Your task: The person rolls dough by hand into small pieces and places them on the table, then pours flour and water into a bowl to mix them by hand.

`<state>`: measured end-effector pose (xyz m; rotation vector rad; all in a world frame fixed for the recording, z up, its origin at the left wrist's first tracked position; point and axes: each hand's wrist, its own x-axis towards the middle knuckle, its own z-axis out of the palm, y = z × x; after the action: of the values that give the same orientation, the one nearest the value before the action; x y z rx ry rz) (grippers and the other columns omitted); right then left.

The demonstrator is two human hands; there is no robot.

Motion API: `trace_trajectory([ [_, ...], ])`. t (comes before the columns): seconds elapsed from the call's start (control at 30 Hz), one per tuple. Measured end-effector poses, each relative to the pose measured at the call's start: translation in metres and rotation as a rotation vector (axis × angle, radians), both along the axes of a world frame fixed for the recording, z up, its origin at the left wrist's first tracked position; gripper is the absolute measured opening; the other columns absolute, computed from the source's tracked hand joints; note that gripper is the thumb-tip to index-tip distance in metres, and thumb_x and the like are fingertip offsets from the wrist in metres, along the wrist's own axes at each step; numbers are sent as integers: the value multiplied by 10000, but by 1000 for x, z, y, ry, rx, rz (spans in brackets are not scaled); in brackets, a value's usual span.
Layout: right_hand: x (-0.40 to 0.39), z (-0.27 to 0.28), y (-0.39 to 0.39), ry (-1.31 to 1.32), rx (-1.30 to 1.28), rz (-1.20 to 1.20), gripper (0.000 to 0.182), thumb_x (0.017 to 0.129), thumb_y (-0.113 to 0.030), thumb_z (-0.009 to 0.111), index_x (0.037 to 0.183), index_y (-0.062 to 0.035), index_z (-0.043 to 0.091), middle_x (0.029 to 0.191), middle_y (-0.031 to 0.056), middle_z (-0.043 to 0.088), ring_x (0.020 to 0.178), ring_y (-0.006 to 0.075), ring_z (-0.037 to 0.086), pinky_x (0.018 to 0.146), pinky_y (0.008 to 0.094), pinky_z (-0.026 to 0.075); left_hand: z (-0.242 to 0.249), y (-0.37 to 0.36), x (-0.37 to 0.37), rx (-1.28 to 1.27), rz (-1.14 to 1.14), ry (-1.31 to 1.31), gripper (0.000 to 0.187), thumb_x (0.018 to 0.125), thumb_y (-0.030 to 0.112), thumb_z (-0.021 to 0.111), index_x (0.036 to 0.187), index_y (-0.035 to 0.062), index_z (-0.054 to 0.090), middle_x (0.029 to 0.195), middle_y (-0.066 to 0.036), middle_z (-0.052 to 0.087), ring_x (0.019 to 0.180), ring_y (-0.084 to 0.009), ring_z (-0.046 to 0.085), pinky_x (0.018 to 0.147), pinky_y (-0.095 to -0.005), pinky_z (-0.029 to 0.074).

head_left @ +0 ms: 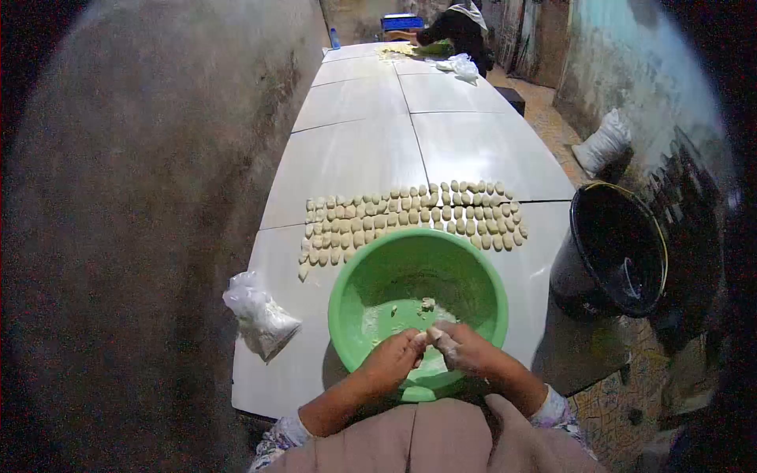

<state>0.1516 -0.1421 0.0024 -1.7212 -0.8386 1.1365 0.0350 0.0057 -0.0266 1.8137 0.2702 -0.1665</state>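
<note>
Over the near part of a green basin (341, 303), my left hand (392, 359) and my right hand (465, 347) meet fingertip to fingertip. Both are closed on a small pale piece of dough (421, 338), mostly hidden between the fingers. White flour dusts my right hand. Inside the basin lie a small dough scrap (427, 303) and some flour. Beyond the basin, several rows of small oval dough pieces (381, 221) lie on the white table (355, 158).
A clear plastic bag of white powder (262, 311) lies on the table at left. A black bucket (579, 272) stands at right, with a white sack (603, 144) behind it. Another person (461, 33) is at the far end, near a plastic bag (461, 67).
</note>
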Motion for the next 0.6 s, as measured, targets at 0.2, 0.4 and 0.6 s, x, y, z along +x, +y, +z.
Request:
trace_trajectory([
  [0.2, -3, -6, 1, -136, 16, -32, 398, 990, -321, 349, 987, 10, 571, 923, 225, 602, 878, 362, 593, 782, 421, 449, 3, -1, 1, 13, 53, -27, 351, 984, 303, 411, 967, -12, 563, 764, -94, 599, 688, -163, 595, 642, -312, 478],
  [0.4, -6, 5, 1, -300, -105, 42, 382, 974, -356, 387, 1050, 1, 498, 882, 240, 588, 895, 411, 585, 769, 454, 448, 21, 13, -4, 220, 361, -338, 203, 774, 186, 753, 853, 14, 678, 792, -89, 659, 735, -147, 626, 696, -291, 491],
  [0.6, -9, 6, -16, -611, -161, 229, 301, 878, -250, 589, 1073, -30, 525, 894, 217, 608, 847, 376, 592, 739, 454, 455, 2, 98, -10, 385, 668, -656, 174, 729, 18, 727, 726, 13, 553, 970, -148, 625, 856, -204, 622, 785, -301, 485],
])
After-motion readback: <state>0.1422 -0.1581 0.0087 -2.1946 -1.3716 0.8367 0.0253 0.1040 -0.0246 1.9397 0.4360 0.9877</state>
